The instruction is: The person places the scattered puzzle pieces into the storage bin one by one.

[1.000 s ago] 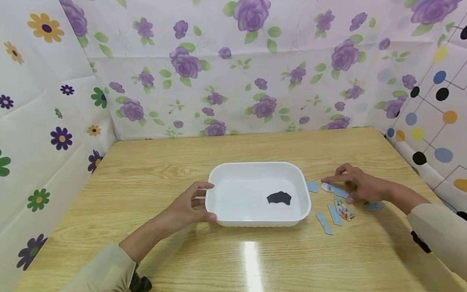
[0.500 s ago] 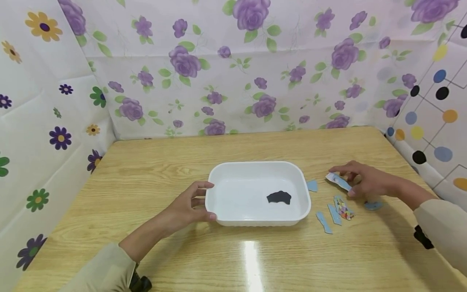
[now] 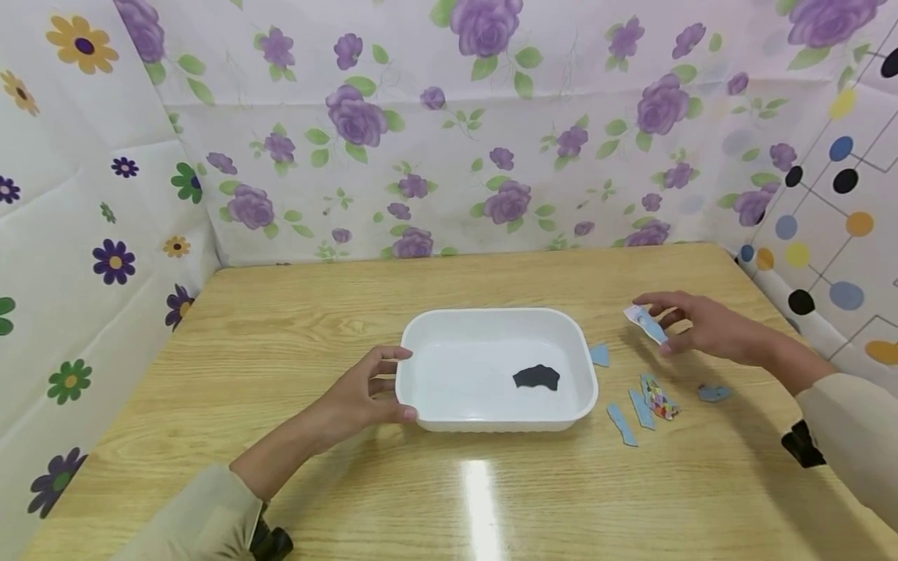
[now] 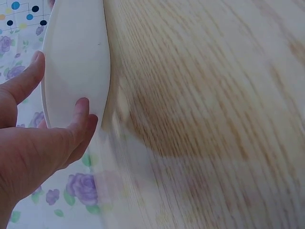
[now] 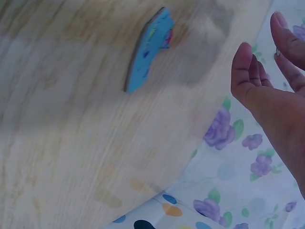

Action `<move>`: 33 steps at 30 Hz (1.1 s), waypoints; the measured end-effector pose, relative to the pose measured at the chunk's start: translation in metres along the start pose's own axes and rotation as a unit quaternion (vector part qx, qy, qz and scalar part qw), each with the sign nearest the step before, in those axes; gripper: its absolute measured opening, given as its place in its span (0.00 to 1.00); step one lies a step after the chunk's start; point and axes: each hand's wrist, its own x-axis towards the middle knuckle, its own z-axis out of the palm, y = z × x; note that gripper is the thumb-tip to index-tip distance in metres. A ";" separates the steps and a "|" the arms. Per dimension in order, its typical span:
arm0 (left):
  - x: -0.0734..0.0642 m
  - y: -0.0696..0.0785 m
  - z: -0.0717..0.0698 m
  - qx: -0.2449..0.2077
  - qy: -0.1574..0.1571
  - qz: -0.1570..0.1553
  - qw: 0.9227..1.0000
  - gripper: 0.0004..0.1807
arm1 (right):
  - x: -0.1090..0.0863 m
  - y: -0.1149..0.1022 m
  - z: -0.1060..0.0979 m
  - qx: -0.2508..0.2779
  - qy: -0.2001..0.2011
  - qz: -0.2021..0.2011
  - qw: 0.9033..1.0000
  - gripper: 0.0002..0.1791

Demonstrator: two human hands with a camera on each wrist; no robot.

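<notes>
A white rectangular tray (image 3: 435, 425) stands mid-table with a dark grey, wavy-edged piece (image 3: 536, 377) lying in its right half. My left hand (image 3: 358, 393) holds the tray by its left end; in the left wrist view, its fingertips rest against the tray's outer wall (image 4: 76, 57). To the right, my right hand (image 3: 708, 323) pinches a light blue puzzle piece (image 3: 647, 323) with a pale end, lifted above the table. Below it lie a multicoloured piece (image 3: 658, 397) and two narrow blue pieces (image 3: 641, 410). Another blue piece (image 3: 713, 393) sits under the right forearm, also seen in the right wrist view.
A small blue piece (image 3: 599, 355) lies against the tray's right side. Flower-printed sheets (image 3: 477, 156) hang behind the wooden table (image 3: 316, 312) and on its left. A dotted sheet (image 3: 842, 234) hangs along the right edge.
My right hand has picked the long light blue piece up off the table and raised it slightly, away from the other pieces. My left hand and the tray have stayed in place.
</notes>
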 end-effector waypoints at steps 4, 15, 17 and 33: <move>0.000 -0.001 0.000 -0.002 -0.001 0.001 1.000 0.45 | 0.005 -0.006 -0.002 0.000 -0.001 0.005 1.000 0.41; 0.001 -0.002 0.000 -0.001 -0.003 0.003 1.000 0.46 | 0.014 -0.030 -0.001 0.007 0.002 -0.015 1.000 0.41; 0.001 -0.002 0.000 0.000 -0.001 0.002 1.000 0.46 | 0.015 -0.035 0.001 0.008 0.002 -0.019 1.000 0.41; 0.000 -0.002 0.000 0.005 0.002 0.000 1.000 0.45 | 0.036 -0.071 0.009 0.049 -0.015 -0.045 0.998 0.40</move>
